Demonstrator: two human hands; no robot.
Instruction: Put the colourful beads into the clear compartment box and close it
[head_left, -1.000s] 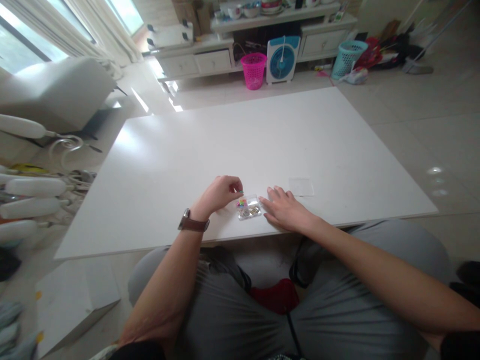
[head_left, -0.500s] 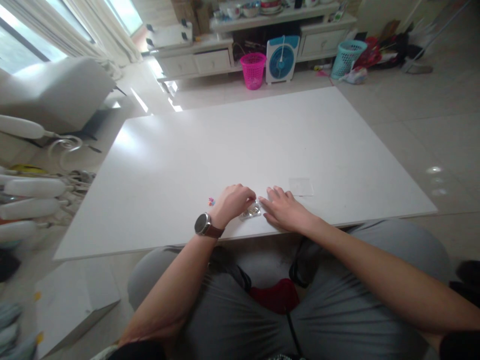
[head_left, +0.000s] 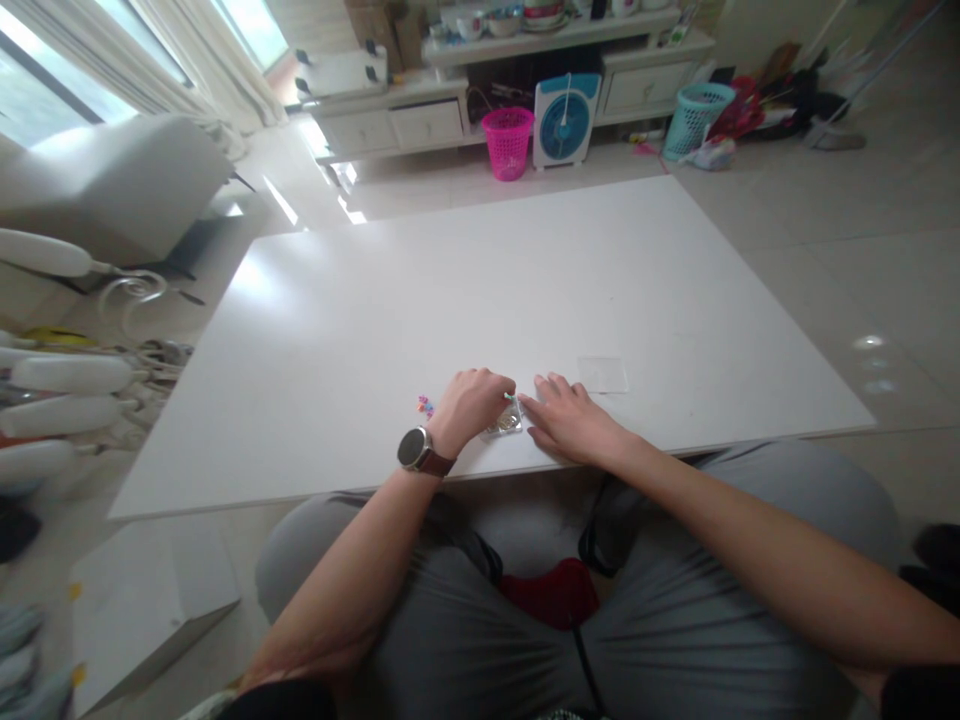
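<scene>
A small clear plastic box (head_left: pixel 508 422) with compartments sits near the front edge of the white table (head_left: pixel 480 290). My left hand (head_left: pixel 474 405), with a watch on its wrist, covers most of the box, its fingers curled and pinching a tiny green piece over it. To the right, my right hand (head_left: pixel 568 418) lies flat on the table with its fingertips against the box's side. A few tiny coloured pieces (head_left: pixel 425 405) lie on the table just left of my left hand. The box's clear lid (head_left: pixel 602 374) lies flat beyond my right hand.
A pink basket (head_left: pixel 508 141), a blue fan (head_left: pixel 562 118) and a teal basket (head_left: pixel 697 115) stand on the floor by low white drawers beyond the table. A grey sofa (head_left: pixel 112 185) is at the left. A white box (head_left: pixel 142 600) lies on the floor at lower left.
My left hand dropped coloured pieces on the table to the left, then moved right onto the box and covered it. My right hand and the lid stayed still.
</scene>
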